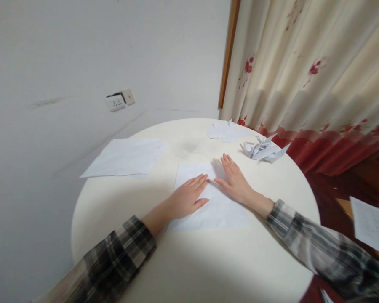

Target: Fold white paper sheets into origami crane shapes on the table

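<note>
A white sheet of paper [208, 216] lies on the round white table [208, 265] in front of me. My left hand [188, 197] rests flat on the left part of this sheet, palm down, with its thumb apart from the fingers. At the sheet's right edge is my right hand [235, 181], its fingers stretched out and its thumb spread toward the left hand. The fingertips of the two hands are a short way apart. Neither hand grips anything.
White sheets [126, 158] lie at the table's left edge. Folded paper pieces [263, 149] sit at the right, near torn paper [225, 131] at the back. Beyond are a wall socket [115, 102], a curtain [303, 75] and printed paper [372, 225] at lower right.
</note>
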Motion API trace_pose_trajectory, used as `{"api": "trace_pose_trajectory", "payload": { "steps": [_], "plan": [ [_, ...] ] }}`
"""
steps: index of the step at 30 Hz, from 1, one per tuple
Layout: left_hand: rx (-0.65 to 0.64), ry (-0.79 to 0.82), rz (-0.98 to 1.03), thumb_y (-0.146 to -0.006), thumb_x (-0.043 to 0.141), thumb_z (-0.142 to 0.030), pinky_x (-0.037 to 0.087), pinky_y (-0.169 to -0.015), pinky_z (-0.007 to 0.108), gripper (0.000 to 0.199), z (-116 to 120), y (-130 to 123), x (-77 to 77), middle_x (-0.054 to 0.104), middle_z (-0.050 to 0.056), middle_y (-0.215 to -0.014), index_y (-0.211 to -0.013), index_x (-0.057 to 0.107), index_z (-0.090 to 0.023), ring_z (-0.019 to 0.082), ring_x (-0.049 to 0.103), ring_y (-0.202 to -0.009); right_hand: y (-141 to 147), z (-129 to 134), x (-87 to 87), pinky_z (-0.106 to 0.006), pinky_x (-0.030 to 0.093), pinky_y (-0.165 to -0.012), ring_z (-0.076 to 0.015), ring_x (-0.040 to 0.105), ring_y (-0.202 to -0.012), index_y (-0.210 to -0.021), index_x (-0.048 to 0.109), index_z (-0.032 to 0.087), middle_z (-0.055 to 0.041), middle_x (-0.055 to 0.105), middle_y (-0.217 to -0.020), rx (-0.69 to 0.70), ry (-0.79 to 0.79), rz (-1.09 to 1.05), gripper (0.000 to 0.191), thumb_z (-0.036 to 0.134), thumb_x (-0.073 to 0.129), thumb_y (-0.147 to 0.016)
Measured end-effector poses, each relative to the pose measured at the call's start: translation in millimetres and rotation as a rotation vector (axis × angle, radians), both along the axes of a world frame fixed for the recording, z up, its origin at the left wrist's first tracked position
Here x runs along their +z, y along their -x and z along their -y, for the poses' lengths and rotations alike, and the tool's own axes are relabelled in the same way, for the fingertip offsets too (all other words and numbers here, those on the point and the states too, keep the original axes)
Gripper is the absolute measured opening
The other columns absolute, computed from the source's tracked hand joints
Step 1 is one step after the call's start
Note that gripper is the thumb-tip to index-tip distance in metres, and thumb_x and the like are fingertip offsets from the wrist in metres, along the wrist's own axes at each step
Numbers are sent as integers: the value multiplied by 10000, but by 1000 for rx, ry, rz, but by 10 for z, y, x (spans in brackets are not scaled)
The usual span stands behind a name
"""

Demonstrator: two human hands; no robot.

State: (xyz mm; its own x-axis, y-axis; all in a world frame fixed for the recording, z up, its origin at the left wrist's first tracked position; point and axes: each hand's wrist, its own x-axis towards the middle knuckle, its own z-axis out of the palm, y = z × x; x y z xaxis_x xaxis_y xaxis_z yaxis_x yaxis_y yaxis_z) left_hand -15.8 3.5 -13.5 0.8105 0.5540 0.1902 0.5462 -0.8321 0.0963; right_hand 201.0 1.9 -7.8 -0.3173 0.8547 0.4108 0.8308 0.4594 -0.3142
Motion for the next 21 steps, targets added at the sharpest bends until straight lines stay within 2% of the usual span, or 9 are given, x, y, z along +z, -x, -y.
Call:
{"api": "trace_pose_trajectory", "payload": {
  "steps": [4,7,14,21],
  "plan": [
    [-12,-5,48,-873,359,-418,248,-1057,407,556,-16,-10,-37,328,187,-1387,-1311,305,-80,244,259,-1307,180,155,19,-433,206,-1086,-209,58,-1358,-1403,118,121,-145,144,-1463,336,47,2,724,521,366,-853],
    [-42,6,71,-864,388,-406,261,-1052,430,522,-19,-23,-28,383,182,-1352,-1280,352,-93,251,311,-1279,258,208,-21,-426,221,-1087,-217,85,-1354,-1401,112,95,-161,164,-1455,427,103,61,737,526,357,-855],
    [-15,-3,40,-872,365,-430,237,-1069,405,562,-16,-16,-21,325,182,-1390,-1306,321,-75,237,259,-1307,268,207,-80,-427,214,-1089,-229,86,-1352,-1399,103,69,-174,136,-1456,379,109,136,786,582,312,-841],
    [65,-33,30,-897,305,-403,244,-1059,379,526,-13,21,-67,304,130,-1414,-1342,273,-124,208,213,-1326,185,208,-95,-429,219,-1081,-249,127,-1345,-1379,207,55,-185,170,-1442,191,119,225,802,631,262,-823]
  ]
}}
